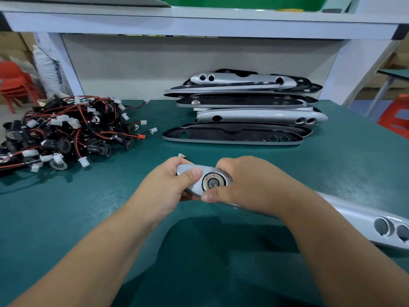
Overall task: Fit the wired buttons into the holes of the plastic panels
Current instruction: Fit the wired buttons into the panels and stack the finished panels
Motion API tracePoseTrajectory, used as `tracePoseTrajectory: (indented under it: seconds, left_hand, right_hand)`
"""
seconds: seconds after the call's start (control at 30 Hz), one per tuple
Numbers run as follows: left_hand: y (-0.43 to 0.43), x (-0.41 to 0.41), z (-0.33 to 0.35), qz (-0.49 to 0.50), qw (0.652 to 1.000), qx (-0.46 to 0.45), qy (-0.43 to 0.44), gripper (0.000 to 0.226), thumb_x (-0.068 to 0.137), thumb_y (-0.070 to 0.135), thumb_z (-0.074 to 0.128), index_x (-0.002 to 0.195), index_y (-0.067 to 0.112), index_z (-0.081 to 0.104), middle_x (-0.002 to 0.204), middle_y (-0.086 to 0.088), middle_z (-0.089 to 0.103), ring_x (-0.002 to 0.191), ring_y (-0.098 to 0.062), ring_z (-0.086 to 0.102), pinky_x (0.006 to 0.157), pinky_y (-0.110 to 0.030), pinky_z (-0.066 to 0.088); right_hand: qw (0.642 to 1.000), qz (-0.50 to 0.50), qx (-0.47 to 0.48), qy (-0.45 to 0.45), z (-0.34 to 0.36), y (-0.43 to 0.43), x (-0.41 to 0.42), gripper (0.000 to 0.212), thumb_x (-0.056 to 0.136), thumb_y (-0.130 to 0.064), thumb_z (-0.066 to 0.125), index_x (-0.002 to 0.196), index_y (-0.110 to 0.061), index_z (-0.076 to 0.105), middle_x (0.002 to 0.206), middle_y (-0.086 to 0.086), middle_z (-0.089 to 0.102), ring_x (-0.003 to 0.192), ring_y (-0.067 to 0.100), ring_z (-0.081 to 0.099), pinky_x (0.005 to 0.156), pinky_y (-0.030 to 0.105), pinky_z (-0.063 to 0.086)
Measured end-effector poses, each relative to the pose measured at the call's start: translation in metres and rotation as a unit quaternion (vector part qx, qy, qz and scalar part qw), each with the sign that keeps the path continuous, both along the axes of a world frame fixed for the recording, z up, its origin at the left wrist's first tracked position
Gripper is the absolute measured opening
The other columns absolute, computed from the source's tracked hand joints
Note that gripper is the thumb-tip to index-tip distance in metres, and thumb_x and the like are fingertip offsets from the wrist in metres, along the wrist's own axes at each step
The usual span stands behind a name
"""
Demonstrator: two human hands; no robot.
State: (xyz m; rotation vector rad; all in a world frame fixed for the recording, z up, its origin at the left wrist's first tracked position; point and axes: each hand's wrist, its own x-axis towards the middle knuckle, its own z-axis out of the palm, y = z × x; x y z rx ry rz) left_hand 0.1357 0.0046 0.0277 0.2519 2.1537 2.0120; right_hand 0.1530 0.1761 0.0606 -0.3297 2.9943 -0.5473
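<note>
Far left, off the desk: red chair [11,83], white sack beside it.

Left part of green desk [354,156]: heap of wired buttons [66,131], black round bodies tangled in red and black leads with white plug ends. Lies well apart from the hands.

Centre front: left grip [170,185] curled round the rounded left end of a silver panel [354,216], thumb flat on the top face, fingers tucked beneath. A white connector [180,155] pokes out just behind this grip.

Seated button [213,182] sits in the panel's left hole, metal-ringed face up, between the two thumbs.

Right grip [247,182] clamps the same panel just right of that button, thumb tip against the lower rim of the button, fingers folded over the far edge.

The panel runs on to the lower right, its far end resting on the desk; two empty holes [389,228] there, side by side.

Behind, centre-right: stack of panels [243,111], some silver face up, some black underside up, against the back of the desk under a white shelf [199,21].

Far right: orange stool [396,116].
</note>
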Motion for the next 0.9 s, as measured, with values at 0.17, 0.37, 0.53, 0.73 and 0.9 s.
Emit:
tracePoseTrajectory:
  seconds: [0.17,0.37,0.53,0.73,0.9]
  left_hand:
    - [0.002,0.000,-0.001,0.012,1.000,-0.008,0.002,0.006,0.093,0.013,0.055,0.089,0.008,0.057,0.071,-0.003,0.066,0.052,-0.008,0.062,0.053,-0.018,0.051]
    - [0.002,0.000,-0.002,0.016,0.999,-0.027,0.018,0.010,0.093,0.019,0.056,0.092,0.009,0.058,0.069,-0.001,0.069,0.062,-0.014,0.065,0.069,-0.029,0.057]
    - [0.000,0.000,-0.004,0.009,0.999,-0.041,0.026,0.009,0.093,0.020,0.057,0.092,0.011,0.059,0.071,-0.003,0.069,0.063,-0.016,0.065,0.074,-0.033,0.057]
    - [-0.004,-0.005,-0.005,0.007,0.999,-0.039,0.025,0.005,0.093,0.018,0.056,0.092,0.015,0.060,0.079,-0.004,0.070,0.069,-0.018,0.067,0.078,-0.034,0.056]
    - [-0.011,-0.008,-0.007,-0.016,0.998,-0.054,0.010,0.025,0.078,0.031,0.074,0.094,0.018,0.060,0.081,0.000,0.072,0.071,-0.013,0.066,0.078,-0.031,0.055]
  right_hand:
    - [0.999,-0.027,0.020,0.040,-0.009,-0.003,0.000,0.050,0.067,-0.075,0.052,0.075,-0.027,0.043,0.071,-0.009,0.055,0.066,0.008,0.051,0.053,0.031,0.033]
    - [0.989,-0.049,0.048,0.134,-0.021,-0.007,0.006,0.062,0.062,-0.086,0.028,0.070,-0.025,0.036,0.064,-0.009,0.049,0.056,0.005,0.044,0.048,0.029,0.027]
    - [0.997,-0.034,0.026,0.063,-0.016,0.000,0.004,0.061,0.061,-0.084,0.036,0.081,-0.027,0.045,0.073,-0.009,0.056,0.065,0.007,0.051,0.054,0.030,0.037]
    - [0.999,0.007,-0.042,-0.024,-0.007,0.031,0.008,0.053,0.064,-0.065,0.066,0.109,-0.043,0.049,0.096,-0.020,0.061,0.087,0.001,0.055,0.080,0.030,0.047]
    - [0.999,-0.030,0.001,-0.021,-0.014,0.049,0.016,0.058,0.062,-0.069,0.065,0.110,-0.042,0.048,0.098,-0.018,0.059,0.091,0.006,0.054,0.082,0.033,0.046]
